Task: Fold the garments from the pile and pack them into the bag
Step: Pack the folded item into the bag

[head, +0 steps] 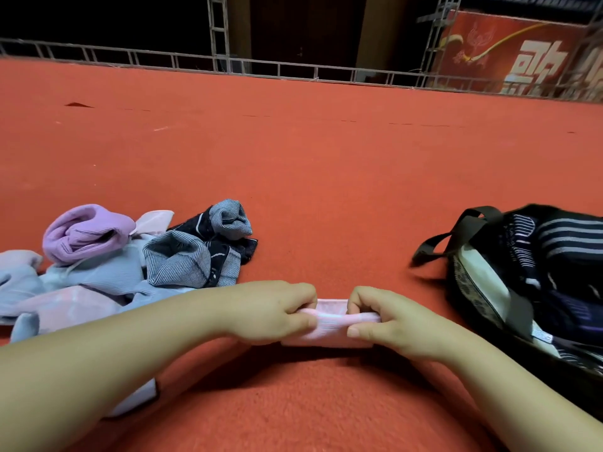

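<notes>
venue: indoor stage/event hall | evidence: red carpet floor point(293, 151), metal truss rail point(163, 57), red banner point(509, 50)

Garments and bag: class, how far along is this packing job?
Done: dark striped garments already sit in the black bag. In hand: the left hand and right hand grip a small pink garment. Left: the pile still holds several pieces.

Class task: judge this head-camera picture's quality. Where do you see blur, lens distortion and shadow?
Head view: the black bag at right is motion-smeared, while both hands gripping the pink garment are fairly sharp; the far railing bows, showing wide-angle distortion; a soft shadow lies under the forearms; the background is dark.
</notes>
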`<move>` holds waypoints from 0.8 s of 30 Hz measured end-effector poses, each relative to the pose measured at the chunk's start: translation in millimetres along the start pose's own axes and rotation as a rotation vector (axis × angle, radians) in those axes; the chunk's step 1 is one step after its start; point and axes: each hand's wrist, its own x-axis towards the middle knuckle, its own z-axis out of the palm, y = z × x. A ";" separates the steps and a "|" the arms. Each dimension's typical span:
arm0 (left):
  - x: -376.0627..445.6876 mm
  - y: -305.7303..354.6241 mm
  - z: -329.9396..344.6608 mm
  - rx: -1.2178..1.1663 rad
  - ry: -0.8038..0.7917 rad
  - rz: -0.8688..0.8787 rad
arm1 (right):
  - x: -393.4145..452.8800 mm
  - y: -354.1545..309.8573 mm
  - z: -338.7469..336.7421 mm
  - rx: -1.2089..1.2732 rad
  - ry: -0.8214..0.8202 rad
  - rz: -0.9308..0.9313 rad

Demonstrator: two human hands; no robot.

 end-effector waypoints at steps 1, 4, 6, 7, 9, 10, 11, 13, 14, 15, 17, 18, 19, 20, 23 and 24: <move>-1.8 0.9 -0.5 -0.023 -0.012 -0.017 | -1.2 -0.9 -1.0 -0.012 -0.018 0.003; -6.1 0.4 2.4 -0.095 -0.064 -0.041 | -3.5 -2.4 0.5 0.103 -0.093 0.071; -6.8 0.9 7.4 -0.181 -0.095 -0.071 | -3.9 -3.2 3.4 0.190 -0.111 0.136; -5.6 0.6 10.7 -0.203 -0.096 -0.093 | -3.4 -3.2 5.3 0.214 -0.098 0.168; -2.7 -2.1 16.4 -0.137 -0.066 -0.140 | 0.0 -2.5 10.0 0.213 -0.036 0.219; -1.7 -4.7 18.8 -0.099 -0.051 -0.170 | 2.1 -2.1 12.7 0.176 0.008 0.232; -1.1 -7.3 20.3 -0.081 -0.042 -0.204 | 4.2 -1.7 15.3 0.117 0.054 0.235; -1.1 -13.9 22.4 -0.082 -0.027 -0.262 | 7.1 -1.3 19.6 -0.051 0.126 0.221; -1.6 -16.9 23.1 -0.091 -0.024 -0.288 | 7.7 -1.5 20.9 -0.139 0.142 0.223; -1.9 -18.5 23.9 -0.105 -0.027 -0.306 | 7.5 -1.1 21.7 -0.211 0.141 0.236; -2.8 -20.0 24.6 -0.124 -0.052 -0.316 | 6.7 -1.3 21.9 -0.299 0.101 0.286; -3.0 -19.5 24.7 -0.114 -0.074 -0.312 | 6.1 -1.4 20.7 -0.316 0.073 0.310; -3.3 -18.4 24.2 -0.096 -0.097 -0.310 | 5.8 -2.1 18.7 -0.319 0.040 0.324; -4.2 -16.7 23.8 -0.082 -0.121 -0.311 | 5.2 -3.7 16.7 -0.317 0.001 0.330; -6.4 -12.3 24.9 -0.085 -0.181 -0.293 | 2.1 -10.5 12.8 -0.320 -0.127 0.310; -8.1 -10.9 25.2 -0.084 -0.179 -0.272 | 0.3 -11.4 12.2 -0.317 -0.144 0.289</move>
